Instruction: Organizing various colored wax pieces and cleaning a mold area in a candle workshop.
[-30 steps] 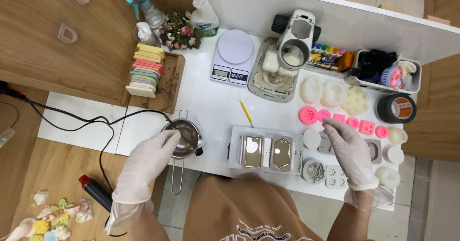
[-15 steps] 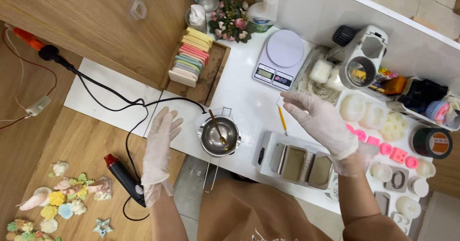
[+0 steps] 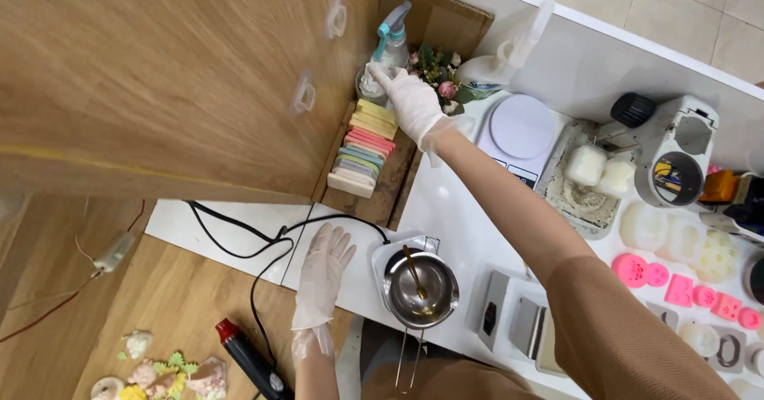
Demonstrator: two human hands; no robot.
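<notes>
My right hand (image 3: 414, 101), in a thin white glove, reaches far across the white table (image 3: 446, 201) and has its fingers around a clear spray bottle (image 3: 388, 43) with a blue trigger head, standing at the back corner by the wooden cabinet. My left hand (image 3: 322, 269), also gloved, lies flat and open on the table's near edge, just left of a steel melting pot (image 3: 420, 288) with a spoon in it. Between the two hands a row of pastel soap bars (image 3: 362, 149) stands on a wooden tray (image 3: 382, 197).
A white kitchen scale (image 3: 521, 125) and a small bunch of flowers (image 3: 438, 70) sit beside the bottle. Pink silicone moulds (image 3: 684, 288), white soap blocks (image 3: 589, 165) and a metal mould (image 3: 525, 324) lie to the right. A black cable (image 3: 239, 233) and a heat gun (image 3: 251, 360) are on the floor side.
My right hand has moved from above the table's middle to the back corner and onto the spray bottle. My left hand has settled flat beside the melting pot. The view shifted left.
</notes>
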